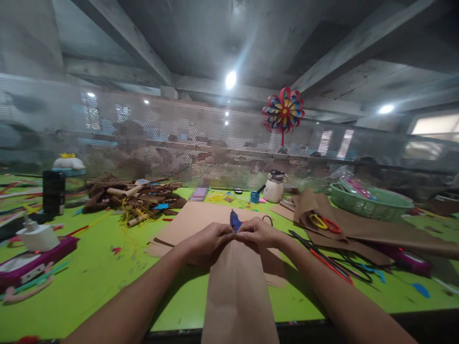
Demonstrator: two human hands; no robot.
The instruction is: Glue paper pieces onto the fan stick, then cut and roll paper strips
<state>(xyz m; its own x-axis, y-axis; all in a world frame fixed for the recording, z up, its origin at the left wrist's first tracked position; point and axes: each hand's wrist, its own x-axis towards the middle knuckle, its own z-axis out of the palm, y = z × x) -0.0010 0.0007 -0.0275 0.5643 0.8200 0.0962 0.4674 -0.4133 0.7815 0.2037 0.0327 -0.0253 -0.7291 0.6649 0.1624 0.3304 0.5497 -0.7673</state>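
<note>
A long strip of brown paper [238,291] runs from the table's near edge away from me over the green table [96,282]. My left hand [208,239] and my right hand [258,232] meet at its far end, both pinching the paper's edge with closed fingers. A blue glue gun [234,220] lies just beyond my fingertips, on larger brown sheets [190,222].
Red-handled scissors [324,262] lie to the right, yellow and red scissors [324,222] on brown paper [376,229], a green basket [369,203] behind. A pile of brown scraps [132,196], a black cylinder [53,191] and a pink device [32,260] sit left. A mesh fence [179,143] with a paper pinwheel [283,112] stands behind.
</note>
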